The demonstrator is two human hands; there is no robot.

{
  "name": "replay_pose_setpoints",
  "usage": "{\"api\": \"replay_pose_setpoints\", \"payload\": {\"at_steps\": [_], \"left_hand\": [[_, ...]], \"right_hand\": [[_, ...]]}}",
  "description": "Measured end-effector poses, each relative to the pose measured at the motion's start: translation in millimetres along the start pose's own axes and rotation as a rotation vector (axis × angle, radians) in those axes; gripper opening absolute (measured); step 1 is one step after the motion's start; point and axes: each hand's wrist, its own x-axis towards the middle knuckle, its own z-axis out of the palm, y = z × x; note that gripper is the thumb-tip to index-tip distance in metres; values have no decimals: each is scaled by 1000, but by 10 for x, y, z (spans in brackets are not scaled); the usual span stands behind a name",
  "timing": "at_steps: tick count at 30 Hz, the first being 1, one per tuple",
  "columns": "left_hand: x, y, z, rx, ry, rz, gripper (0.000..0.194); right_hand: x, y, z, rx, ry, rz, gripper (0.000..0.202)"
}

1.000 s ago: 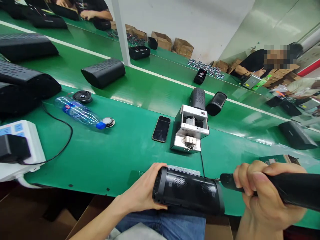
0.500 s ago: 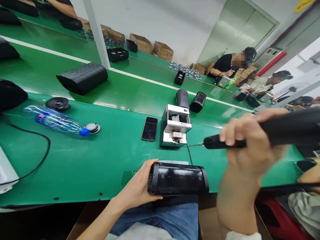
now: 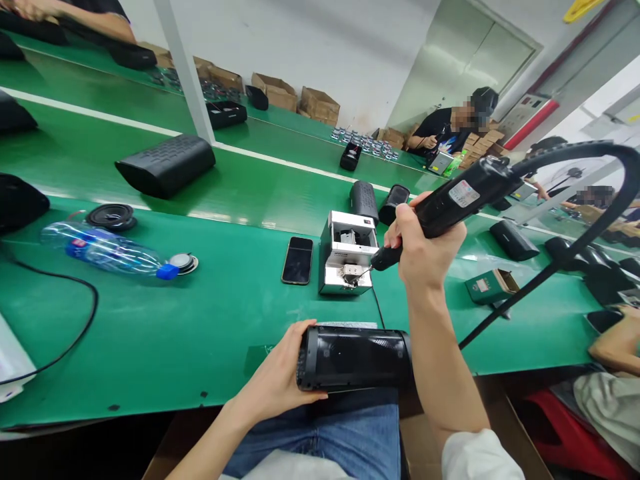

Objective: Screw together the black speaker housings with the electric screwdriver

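Observation:
My left hand (image 3: 287,370) grips the left end of a black speaker housing (image 3: 357,360) at the table's front edge, its glossy perforated face turned up. In my right hand (image 3: 425,250) is a black electric screwdriver (image 3: 463,197), its cable arching off to the right. The bit tip reaches the front of a white screw feeder (image 3: 350,250); whether a screw sits on it is too small to tell. My right forearm covers the speaker housing's right end.
A phone (image 3: 297,260) lies left of the feeder. Further left are a plastic bottle (image 3: 107,250) and a round speaker driver (image 3: 111,217). A green box (image 3: 492,287) stands to the right. Behind runs a green conveyor (image 3: 260,180) with black housings; co-workers sit along the line.
My right hand has swung left and slightly down, bringing the screwdriver's tip to the feeder. My left hand and the speaker housing stay in place.

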Motion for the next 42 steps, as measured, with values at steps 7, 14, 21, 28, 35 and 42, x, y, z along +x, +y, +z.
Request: {"api": "replay_pose_setpoints", "payload": {"at_steps": [7, 14, 21, 28, 35, 42], "left_hand": [[4, 13, -20, 1, 12, -10, 116], [13, 31, -51, 11, 8, 1, 108], [0, -83, -44, 66, 1, 15, 102], [-34, -120, -8, 70, 8, -24, 101], [-81, -111, 10, 84, 44, -78, 100], [-136, -231, 70, 50, 62, -106, 110]], "right_hand": [[-60, 49, -36, -23, -57, 32, 28], [-115, -464, -513, -18, -37, 37, 21], [-194, -866, -1025, -180, 84, 20, 21], [-256, -820, -1131, -177, 64, 60, 21], [-492, -436, -1259, -141, -43, 135, 23], [-693, -219, -1364, -7, -68, 136, 18]]}}
